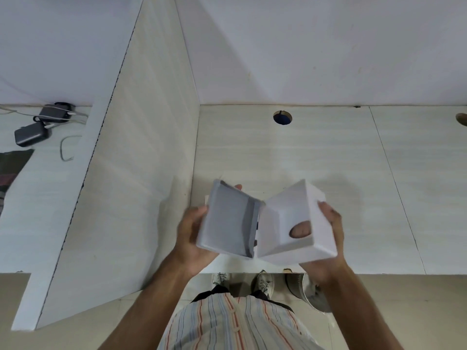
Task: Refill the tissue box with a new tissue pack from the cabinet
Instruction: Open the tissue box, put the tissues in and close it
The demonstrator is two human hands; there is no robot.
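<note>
Nearest the camera, a striped shirt [227, 324] fills the bottom edge, with two light shoes [264, 282] on the floor beyond it, partly cut off by the desk [303, 157] edge. Above that edge, both hands hold the tissue box [265, 223] in the air, swung open like a book along a middle hinge line that runs toward and away from the person. Its two hollow halves face up toward the camera. The left hand [190, 238] cups the grey left half [228, 223], fingers wrapped behind it, one fingertip showing over the far rim. The right hand [328, 238] grips the white right half [295, 223] from outside; skin shows through the oval opening [300, 229]. Both halves look empty, though blur softens the detail. Beyond the box, a round cable hole [282, 117] sits in the desk near the wall. Left of the box, past an upright divider panel [141, 147], lie dark adapters [31, 133] with cables.
</note>
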